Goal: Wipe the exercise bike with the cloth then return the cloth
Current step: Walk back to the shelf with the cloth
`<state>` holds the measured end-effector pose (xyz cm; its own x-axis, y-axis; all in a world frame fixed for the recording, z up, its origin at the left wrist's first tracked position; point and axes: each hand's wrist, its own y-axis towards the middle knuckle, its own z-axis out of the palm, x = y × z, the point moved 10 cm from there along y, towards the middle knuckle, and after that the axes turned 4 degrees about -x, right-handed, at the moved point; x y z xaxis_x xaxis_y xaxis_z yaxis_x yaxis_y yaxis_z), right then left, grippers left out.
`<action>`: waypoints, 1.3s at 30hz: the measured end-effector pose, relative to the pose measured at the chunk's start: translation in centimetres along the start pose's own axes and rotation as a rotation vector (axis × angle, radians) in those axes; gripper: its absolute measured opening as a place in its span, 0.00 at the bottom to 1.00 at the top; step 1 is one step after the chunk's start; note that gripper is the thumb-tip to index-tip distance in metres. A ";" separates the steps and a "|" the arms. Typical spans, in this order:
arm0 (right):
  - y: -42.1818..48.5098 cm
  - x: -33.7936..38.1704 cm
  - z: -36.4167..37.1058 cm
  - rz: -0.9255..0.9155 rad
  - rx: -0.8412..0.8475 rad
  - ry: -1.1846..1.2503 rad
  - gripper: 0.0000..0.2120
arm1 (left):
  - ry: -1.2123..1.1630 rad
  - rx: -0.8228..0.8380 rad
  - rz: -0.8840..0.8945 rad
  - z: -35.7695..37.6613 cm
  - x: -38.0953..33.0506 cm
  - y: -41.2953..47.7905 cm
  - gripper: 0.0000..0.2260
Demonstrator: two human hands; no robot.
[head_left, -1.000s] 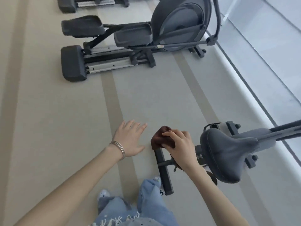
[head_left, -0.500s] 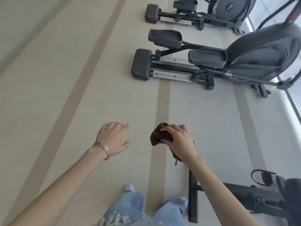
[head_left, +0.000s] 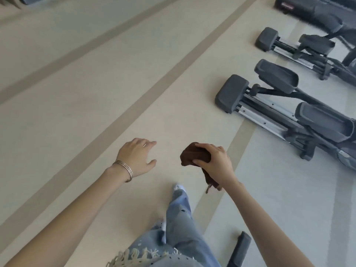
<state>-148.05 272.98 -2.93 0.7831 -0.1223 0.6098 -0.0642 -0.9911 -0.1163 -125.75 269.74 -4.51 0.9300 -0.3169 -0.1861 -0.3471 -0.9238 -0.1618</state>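
The dark brown, soft bunched cloth (head_left: pixel 195 154), clenched in the right hand (head_left: pixel 213 160) while the left hand (head_left: pixel 137 155) hangs open and empty, looks light, limp, best gripped wadded.

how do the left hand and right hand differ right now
The left hand is open and empty, fingers loosely spread; the right hand is closed in a grip on a bunched dark brown cloth. The left wrist wears thin metal bangles; the right wrist is bare. Both hands are bare, held palm down above the beige floor.
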 end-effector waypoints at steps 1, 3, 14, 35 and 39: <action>1.2 0.3 0.4 -0.008 0.016 0.042 0.21 | -0.005 0.003 -0.020 0.0 0.7 0.3 0.27; 3.7 1.0 0.9 -0.032 0.048 0.096 0.21 | -0.008 -0.001 -0.061 -0.2 2.0 1.3 0.27; 19.0 6.3 1.2 -0.337 0.240 -0.039 0.22 | -0.026 -0.055 -0.269 -3.6 4.3 10.7 0.26; 36.7 13.7 5.8 -0.415 0.274 -0.004 0.20 | -0.008 -0.062 -0.356 -8.1 15.1 24.5 0.25; 42.8 18.2 6.2 -0.421 0.237 0.004 0.20 | -0.004 -0.087 -0.348 -11.6 20.1 28.7 0.25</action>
<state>-132.72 228.68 -1.71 0.7082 0.2868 0.6452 0.4010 -0.9155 -0.0333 -115.61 234.35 -1.68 0.9902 0.0203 -0.1383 0.0017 -0.9911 -0.1329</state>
